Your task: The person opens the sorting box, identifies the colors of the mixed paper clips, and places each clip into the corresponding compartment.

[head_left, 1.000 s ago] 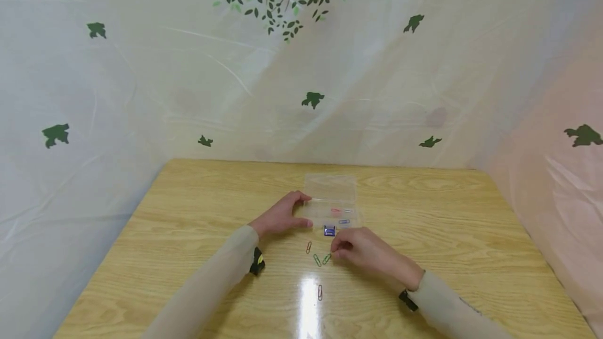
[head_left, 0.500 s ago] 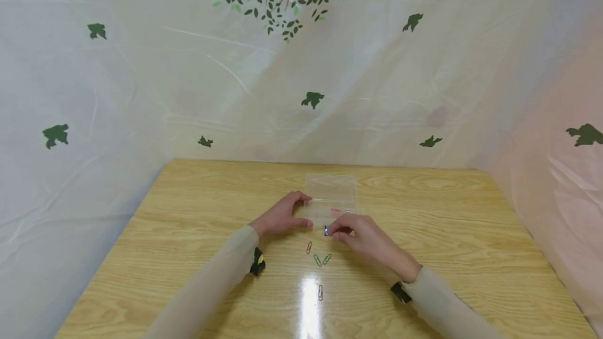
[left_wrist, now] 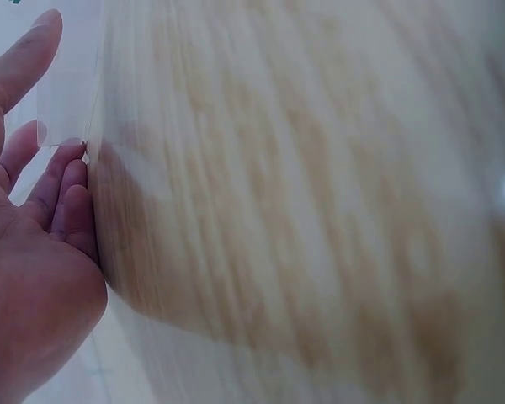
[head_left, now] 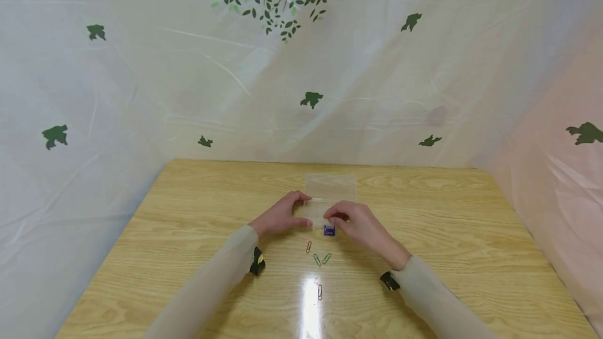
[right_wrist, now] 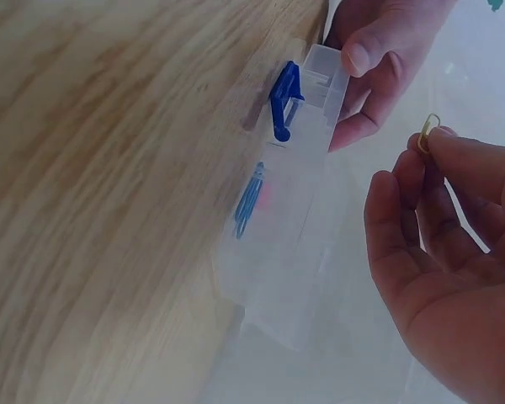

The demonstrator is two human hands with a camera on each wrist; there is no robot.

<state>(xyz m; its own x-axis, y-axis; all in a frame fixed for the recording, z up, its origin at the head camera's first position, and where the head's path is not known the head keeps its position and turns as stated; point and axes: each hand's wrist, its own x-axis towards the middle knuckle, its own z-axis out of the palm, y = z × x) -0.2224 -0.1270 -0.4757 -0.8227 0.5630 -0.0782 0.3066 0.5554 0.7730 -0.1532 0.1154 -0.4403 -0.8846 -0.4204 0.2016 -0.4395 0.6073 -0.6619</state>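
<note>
A clear plastic box with a blue latch on its front stands with its lid tipped back. My left hand holds the box's left end, thumb at the front corner and fingers toward the back. Over the front of the box, my right hand pinches a yellow paper clip between thumb and fingertips. Blue paper clips and something pink show through the box wall in the right wrist view. In the left wrist view, the left fingers rest along the tabletop.
Before the box lie a red paper clip, two green ones, left and right, and another reddish clip nearer the front. A printed white curtain hangs behind the wooden table.
My right hand has moved from beside the green clips up and away, past the blue latch, to over the box. The left hand has stayed at the box's left end.
</note>
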